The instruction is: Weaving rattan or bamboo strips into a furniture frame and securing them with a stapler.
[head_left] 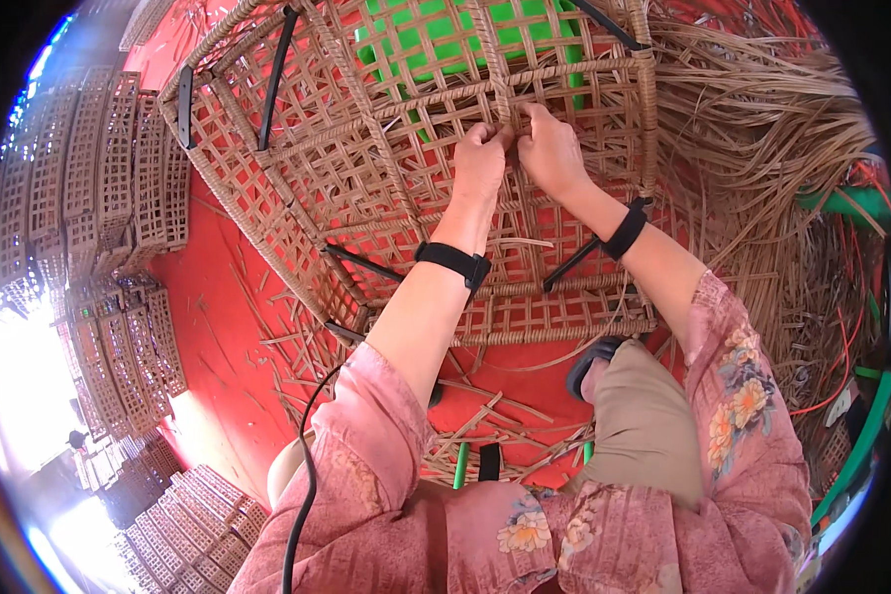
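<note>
A large open-lattice woven cane frame [366,129] stands before me, its edges bound in wrapped cane and fitted with dark brackets [278,79]. My left hand [479,163] is closed, thumb and fingers pinching at the wrapped middle rib [503,91] of the lattice. Against the other side of that rib my right hand [552,153] is closed too, its fingertips almost touching the left ones. Whether a thin loose strip is between the fingertips is too small to make out. Black bands [452,263] circle both wrists.
A bright green stool [436,35] shows behind the lattice. Long loose cane strips [752,109] are heaped on the right. Stacked woven panels [99,168] stand at the left. Cut scraps [495,421] litter the red floor [218,346]. A black cable [310,465] runs along my left sleeve.
</note>
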Demonstrator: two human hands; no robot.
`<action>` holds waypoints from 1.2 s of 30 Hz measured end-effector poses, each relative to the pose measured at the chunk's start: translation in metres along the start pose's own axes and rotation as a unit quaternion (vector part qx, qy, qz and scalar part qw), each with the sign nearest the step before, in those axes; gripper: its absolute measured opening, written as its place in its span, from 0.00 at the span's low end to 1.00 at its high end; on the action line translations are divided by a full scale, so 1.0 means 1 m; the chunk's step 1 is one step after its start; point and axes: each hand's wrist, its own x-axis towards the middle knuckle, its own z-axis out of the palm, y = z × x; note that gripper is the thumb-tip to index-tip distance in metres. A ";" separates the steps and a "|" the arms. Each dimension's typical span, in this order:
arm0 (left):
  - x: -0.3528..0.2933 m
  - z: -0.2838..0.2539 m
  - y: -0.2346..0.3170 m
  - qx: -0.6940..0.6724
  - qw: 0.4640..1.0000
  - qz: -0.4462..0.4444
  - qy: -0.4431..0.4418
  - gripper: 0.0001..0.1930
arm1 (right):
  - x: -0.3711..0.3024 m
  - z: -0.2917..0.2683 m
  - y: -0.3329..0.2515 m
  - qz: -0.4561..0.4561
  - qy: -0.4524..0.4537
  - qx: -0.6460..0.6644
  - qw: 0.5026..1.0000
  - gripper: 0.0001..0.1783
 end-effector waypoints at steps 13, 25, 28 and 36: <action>-0.046 -0.013 -0.008 0.312 0.944 0.100 0.027 0.17 | 0.004 -0.001 0.008 0.191 -0.143 0.508 0.827 0.38; -0.249 0.074 0.074 0.542 0.619 0.378 -0.425 0.06 | 0.005 -0.011 0.013 -0.055 -0.102 0.095 0.989 0.19; -0.213 0.071 0.071 0.539 0.665 0.284 -0.432 0.06 | 0.006 -0.006 0.018 -0.069 -0.088 0.100 0.989 0.24; -0.032 0.016 -0.016 0.377 0.882 0.220 0.180 0.11 | 0.007 -0.008 0.029 -0.039 -0.130 0.195 0.971 0.29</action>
